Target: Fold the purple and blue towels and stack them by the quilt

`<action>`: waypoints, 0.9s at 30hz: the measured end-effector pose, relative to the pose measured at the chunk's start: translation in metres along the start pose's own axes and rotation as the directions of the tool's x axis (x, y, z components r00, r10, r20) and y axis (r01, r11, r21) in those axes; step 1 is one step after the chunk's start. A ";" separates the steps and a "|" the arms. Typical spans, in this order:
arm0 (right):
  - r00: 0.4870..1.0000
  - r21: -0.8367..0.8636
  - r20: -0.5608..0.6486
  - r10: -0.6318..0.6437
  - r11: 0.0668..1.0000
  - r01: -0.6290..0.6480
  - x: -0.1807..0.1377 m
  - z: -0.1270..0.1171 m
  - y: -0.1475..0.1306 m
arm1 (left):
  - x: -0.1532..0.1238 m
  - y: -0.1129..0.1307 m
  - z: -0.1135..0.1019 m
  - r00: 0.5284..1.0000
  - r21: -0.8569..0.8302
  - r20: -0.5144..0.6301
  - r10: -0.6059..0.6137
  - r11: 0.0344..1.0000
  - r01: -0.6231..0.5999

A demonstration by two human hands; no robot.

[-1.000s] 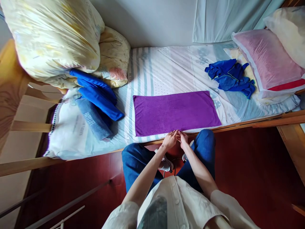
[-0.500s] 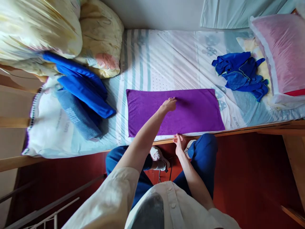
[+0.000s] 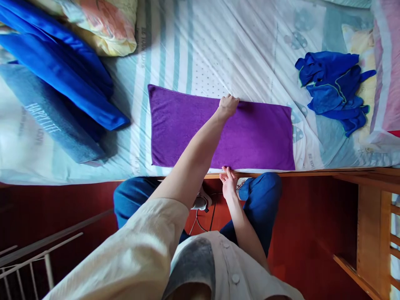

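A purple towel [image 3: 181, 129] lies spread out lengthwise along the front of the bed. My left hand [image 3: 228, 105] reaches across it to the far long edge, its fingers closed on the cloth there. Close to the bed's front edge, my right hand [image 3: 229, 182] is turned palm up, fingers loosely bent and apart. Its fingertips touch the towel's near edge, without a visible grip.
A crumpled blue cloth [image 3: 336, 89] lies on the right beside a pink pillow [image 3: 387, 75]. At left are a folded bright blue cloth [image 3: 71, 79], a grey-blue towel [image 3: 53, 118] and a yellowish pillow [image 3: 109, 29]. A wooden rail [image 3: 312, 173] runs along the bed's front.
My left hand has moved from the middle of the towel to its far edge and closed there. My right hand stays at the near edge. The view has shifted closer to the bed.
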State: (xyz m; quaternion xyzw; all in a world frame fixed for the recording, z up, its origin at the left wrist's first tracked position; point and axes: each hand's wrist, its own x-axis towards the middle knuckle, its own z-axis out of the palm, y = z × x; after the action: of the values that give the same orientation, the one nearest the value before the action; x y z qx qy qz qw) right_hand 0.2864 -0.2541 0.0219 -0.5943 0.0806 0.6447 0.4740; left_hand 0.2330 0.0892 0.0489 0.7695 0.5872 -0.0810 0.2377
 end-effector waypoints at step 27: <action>0.997 -0.004 0.077 -0.009 1.000 0.010 -0.022 -0.017 0.000 | -0.034 0.007 -0.058 0.973 -0.169 -0.211 -0.100 0.984 0.064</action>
State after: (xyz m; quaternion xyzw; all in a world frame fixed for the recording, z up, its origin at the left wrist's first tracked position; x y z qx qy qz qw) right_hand 0.2947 -0.2767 0.0360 -0.5706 0.0581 0.6649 0.4785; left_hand 0.2200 0.0851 0.1151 0.7271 0.6456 0.0419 0.2296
